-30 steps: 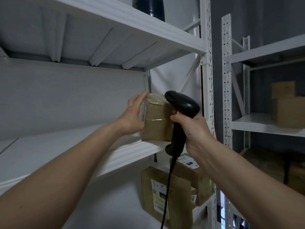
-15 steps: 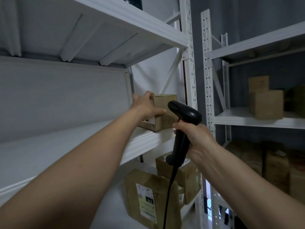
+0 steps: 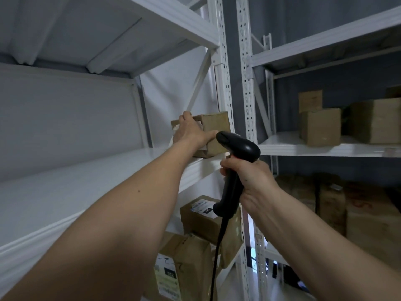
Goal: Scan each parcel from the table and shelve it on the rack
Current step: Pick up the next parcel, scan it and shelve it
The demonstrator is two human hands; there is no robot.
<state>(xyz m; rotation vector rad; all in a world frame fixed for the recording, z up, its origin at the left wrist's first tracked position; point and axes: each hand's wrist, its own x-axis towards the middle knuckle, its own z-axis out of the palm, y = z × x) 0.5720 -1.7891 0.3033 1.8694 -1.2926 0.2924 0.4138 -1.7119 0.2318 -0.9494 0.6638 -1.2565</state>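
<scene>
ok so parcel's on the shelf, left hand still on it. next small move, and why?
Probably let go and draw the left hand back. The parcel already sits flat on the white shelf, at its right end beside the upright, so it looks placed. The right hand holds only the scanner, clear of the parcel, so nothing else seems to need doing here.

At frame centre the left hand (image 3: 191, 133) grips a small brown parcel (image 3: 213, 133) sitting on the white rack shelf (image 3: 91, 181) beside the upright post. Just below it, the right hand (image 3: 249, 181) clasps a black corded scanner (image 3: 235, 157).
</scene>
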